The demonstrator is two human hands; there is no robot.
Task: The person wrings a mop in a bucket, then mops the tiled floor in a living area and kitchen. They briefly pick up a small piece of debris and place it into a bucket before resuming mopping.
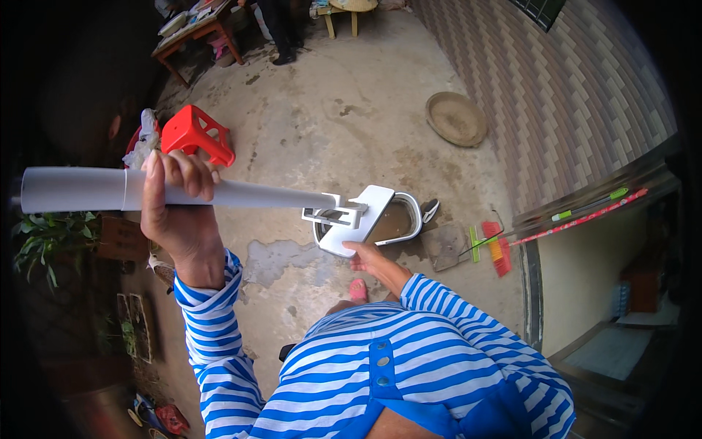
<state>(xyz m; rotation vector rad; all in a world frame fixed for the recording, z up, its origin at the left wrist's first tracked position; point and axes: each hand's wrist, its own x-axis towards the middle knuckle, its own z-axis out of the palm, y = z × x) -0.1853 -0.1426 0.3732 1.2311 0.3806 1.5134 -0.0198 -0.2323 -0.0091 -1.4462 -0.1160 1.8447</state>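
My left hand (178, 208) is closed round the thick whitish-grey pole of a flat mop (245, 196), which lies nearly level across the view, raised on the left. At the pole's right end, a white hinged bracket joins it to a white rectangular mop plate (371, 207), tilted over the bucket. My right hand (368, 260) grips the plate's lower edge, thumb on top and other fingers partly hidden. Below the plate stands a white-rimmed oval bucket (418, 219) with brownish contents. The plate covers part of the bucket.
A red plastic stool (196, 135) stands at far left, and a round shallow basin (456, 119) lies near the tiled wall. Right of the bucket are a dark shoe (431, 211), a square floor slab (444, 246) and a red-orange broom head (497, 250). A person's legs (276, 29) show far back.
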